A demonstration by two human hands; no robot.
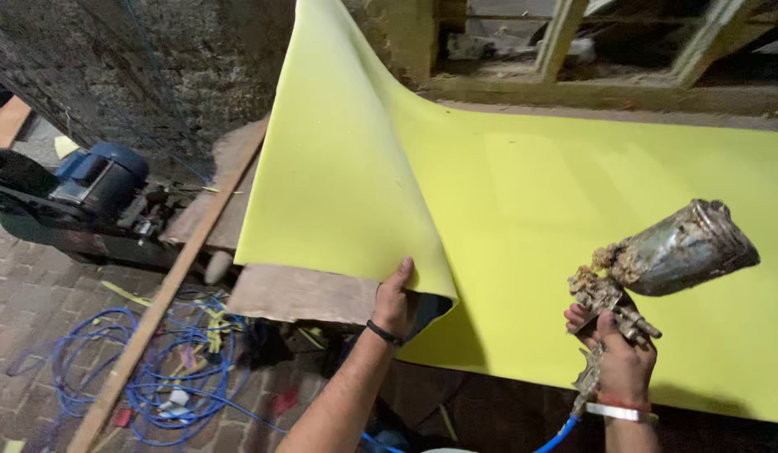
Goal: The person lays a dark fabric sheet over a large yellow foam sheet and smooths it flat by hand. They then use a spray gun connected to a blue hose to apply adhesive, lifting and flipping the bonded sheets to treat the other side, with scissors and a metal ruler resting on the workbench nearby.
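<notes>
One yellow foam sheet (523, 193), one crusted spray gun (649, 268), two hands, left (395, 300) and right (620, 356), one blue motor (99, 178), one long wooden batten (167, 294), one tangle of blue hose (154, 361), one wristband (384, 333), one bracelet (617, 411)

Rough workshop, brick floor (36, 294), blue motor (99, 176) (dusty), coiled hose (154, 369)

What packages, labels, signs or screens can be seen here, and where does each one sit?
No packages, labels, signs or screens show anywhere.
The left hand lifts the yellow foam sheet.
The right hand holds a crusted metal spray gun.
</notes>
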